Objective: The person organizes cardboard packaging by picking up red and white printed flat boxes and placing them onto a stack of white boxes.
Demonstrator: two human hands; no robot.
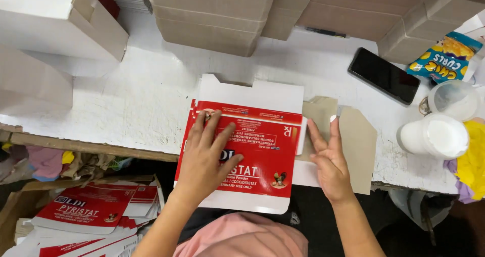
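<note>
**Student:** Pink cloth (242,239) sits lowest in view, at the person's lap. What do the fingers above it show?

**Instructor:** Left hand (204,158): fingers spread wide and pressed flat, palm down, gripping nothing. They lie on the red printed face of a flattened carton blank (262,151), fingertips toward its far edge, the heel of the hand over its near left part. Right hand (331,161): fingers straight and close together, also flat, closed on nothing, resting at the blank's right edge where a white flap meets a brown card piece (356,146).

**Student:** How is the blank oriented?

**Instructor:** Its long axis runs from the person outward across the table; white flaps project at the far and near ends. The near end overhangs the table edge above the lap. Print on the near half reads upright to the person, print on the far half is inverted.

**Student:** Materials?

**Instructor:** Smooth, glossy paperboard, red with white margins, against a rough, scuffed white table (146,100). The card is matte brown with an angled corner.

**Student:** And farther out?

**Instructor:** Stacked brown folded boxes (217,19) at the far side; a black phone (385,75), a snack bag (447,57) and white lidded tubs (437,136) to the right; a heap of similar red blanks (91,211) below the table at left.
</note>
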